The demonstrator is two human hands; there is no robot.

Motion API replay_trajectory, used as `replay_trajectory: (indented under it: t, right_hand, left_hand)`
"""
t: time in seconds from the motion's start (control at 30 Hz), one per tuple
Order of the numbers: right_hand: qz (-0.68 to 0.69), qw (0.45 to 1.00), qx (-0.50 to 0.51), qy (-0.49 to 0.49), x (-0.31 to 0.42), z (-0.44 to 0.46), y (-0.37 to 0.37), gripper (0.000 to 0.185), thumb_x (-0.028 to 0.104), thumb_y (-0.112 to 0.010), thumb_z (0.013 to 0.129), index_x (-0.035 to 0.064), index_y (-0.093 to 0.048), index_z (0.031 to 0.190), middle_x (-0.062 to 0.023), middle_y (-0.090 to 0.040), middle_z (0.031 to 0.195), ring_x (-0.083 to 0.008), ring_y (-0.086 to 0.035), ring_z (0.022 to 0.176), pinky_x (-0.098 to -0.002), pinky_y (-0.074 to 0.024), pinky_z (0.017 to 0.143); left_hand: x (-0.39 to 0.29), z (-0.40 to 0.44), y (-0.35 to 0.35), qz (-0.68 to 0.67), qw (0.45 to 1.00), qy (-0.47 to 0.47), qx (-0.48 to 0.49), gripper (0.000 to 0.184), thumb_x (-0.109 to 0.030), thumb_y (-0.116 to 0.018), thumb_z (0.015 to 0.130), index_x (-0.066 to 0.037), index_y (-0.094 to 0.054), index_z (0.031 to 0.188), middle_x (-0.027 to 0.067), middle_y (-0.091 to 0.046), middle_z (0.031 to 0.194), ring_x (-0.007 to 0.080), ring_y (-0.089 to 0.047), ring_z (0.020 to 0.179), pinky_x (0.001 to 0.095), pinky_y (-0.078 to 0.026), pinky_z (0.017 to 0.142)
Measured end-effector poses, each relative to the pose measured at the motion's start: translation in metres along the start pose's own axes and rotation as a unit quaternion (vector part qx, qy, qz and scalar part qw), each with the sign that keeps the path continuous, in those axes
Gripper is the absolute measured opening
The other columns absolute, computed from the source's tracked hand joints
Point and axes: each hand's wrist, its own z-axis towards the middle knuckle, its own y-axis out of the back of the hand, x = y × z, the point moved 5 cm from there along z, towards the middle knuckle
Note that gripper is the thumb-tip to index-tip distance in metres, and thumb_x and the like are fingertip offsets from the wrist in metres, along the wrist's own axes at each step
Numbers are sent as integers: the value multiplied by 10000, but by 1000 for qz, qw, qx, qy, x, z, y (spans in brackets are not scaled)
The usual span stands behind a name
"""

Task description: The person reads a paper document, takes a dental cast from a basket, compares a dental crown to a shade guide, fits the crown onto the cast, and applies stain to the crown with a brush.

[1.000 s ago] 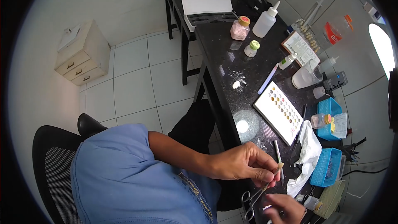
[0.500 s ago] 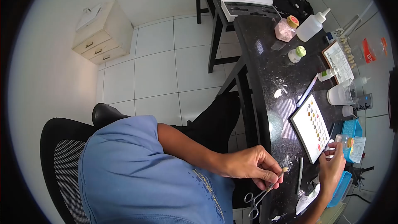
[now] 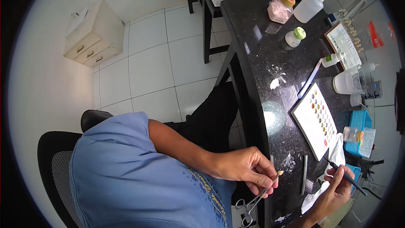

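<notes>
My left hand (image 3: pixel 249 169) is closed round a hemostat (image 3: pixel 252 204), its ring handles hanging below the fingers. A small cream, tooth-shaped piece (image 3: pixel 280 172) sits at the tip of the hemostat, just past my fingertips. My right hand (image 3: pixel 337 188) pinches a slim dark brush (image 3: pixel 346 178). The brush's thin tip points toward the lower corner of a white palette (image 3: pixel 304 118), which carries rows of small coloured spots. Whether that tip touches the palette I cannot tell. A crumpled white tissue (image 3: pixel 336 150) lies between the palette and my right hand.
On the black table (image 3: pixel 261 65) stand a pink-powder jar (image 3: pixel 279 10), a squeeze bottle (image 3: pixel 310 6), a green-capped bottle (image 3: pixel 294 37) and a clear cup (image 3: pixel 348 81). A pen-like tool (image 3: pixel 309 79), a grey stick (image 3: pixel 304 175) and a blue basket (image 3: pixel 359 120) lie near the palette.
My right hand has drawn back from beside the palette and now holds the brush. The tissue beside the palette shows more. The view has shifted slightly; my left hand keeps its grip.
</notes>
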Motion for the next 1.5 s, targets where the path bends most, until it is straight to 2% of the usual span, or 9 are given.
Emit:
replay_trajectory:
  t: [0.47, 0.53, 0.67, 0.77, 0.8, 0.83, 0.93, 1.0, 1.5]
  right_hand:
    - [-19, 999, -11, -33, -9, 2, -13, 170, 158, -574, 991, -8, -612, 996, -43, -599, 821, -74, -567, 730, -197, -430, 600]
    - [-5, 1000, -14, 12, -9, 3, -13, 170, 155, -571, 992, -10, -613, 1000, -46, -598, 823, -75, -569, 732, -197, -429, 603]
    - [3, 1000, -14, 0, -13, 1, -7, 177, 159, -577, 988, -12, -607, 1018, -51, -599, 822, -77, -569, 732, -194, -427, 608]
    - [2, 997, -76, 33, 11, -8, 15, 199, 165, -591, 977, -17, -599, 1056, -67, -612, 821, -78, -546, 699, -182, -395, 599]
    - [66, 992, -90, 50, 44, -21, 19, 148, 21, -657, 880, -77, -609, 979, -154, -653, 800, -202, -626, 653, -265, -504, 571]
    - [77, 984, -122, 105, 58, -31, 19, 130, 50, -652, 888, -54, -574, 876, -153, -612, 688, -196, -588, 568, -264, -470, 507]
    - [197, 962, -84, 167, 56, -68, 13, 219, 156, -620, 924, -42, -530, 951, -158, -590, 675, -207, -593, 563, -272, -484, 512]
    - [226, 961, -66, 148, 50, -91, -4, 206, 160, -580, 943, -35, -515, 955, -166, -592, 679, -212, -599, 566, -280, -494, 528]
    - [225, 961, -44, 156, 40, -110, -38, 146, 81, -574, 936, -17, -504, 1018, -177, -637, 763, -166, -579, 587, -239, -472, 527]
  left_hand:
    - [-4, 0, 0, 1, 1000, 12, 6, 240, -161, -631, 951, 22, -637, 1106, 92, -683, 996, 142, -677, 925, 246, -575, 793]
    - [-5, 0, 0, 2, 1000, 11, 7, 241, -162, -630, 951, 22, -638, 1106, 91, -683, 995, 140, -676, 922, 245, -574, 791]
    - [-4, 0, 0, 2, 1000, 13, 6, 241, -165, -632, 951, 18, -640, 1107, 83, -684, 994, 134, -675, 923, 239, -571, 788]
    - [-4, 0, 0, 5, 1000, 11, 1, 242, -168, -636, 949, 16, -642, 1106, 78, -686, 991, 128, -676, 917, 237, -569, 783]
    - [-4, 0, 0, 2, 1000, 9, -1, 242, -169, -637, 949, 16, -643, 1104, 76, -686, 987, 125, -677, 912, 236, -569, 781]
    - [-6, 0, -1, 3, 1000, 5, -5, 246, -173, -641, 947, 20, -647, 1100, 79, -691, 973, 122, -682, 891, 233, -570, 768]
    - [-3, 1, 0, 1, 1000, -4, -10, 253, -175, -646, 944, 24, -651, 1101, 84, -696, 961, 121, -686, 871, 230, -572, 754]
    - [-2, 2, 1, 2, 1000, -7, -15, 262, -175, -651, 941, 26, -654, 1108, 90, -699, 960, 122, -688, 862, 228, -575, 740]
    - [-5, 2, 0, 66, 997, -11, -40, 277, -183, -665, 931, 44, -665, 1091, 106, -706, 955, 118, -684, 841, 220, -573, 724]
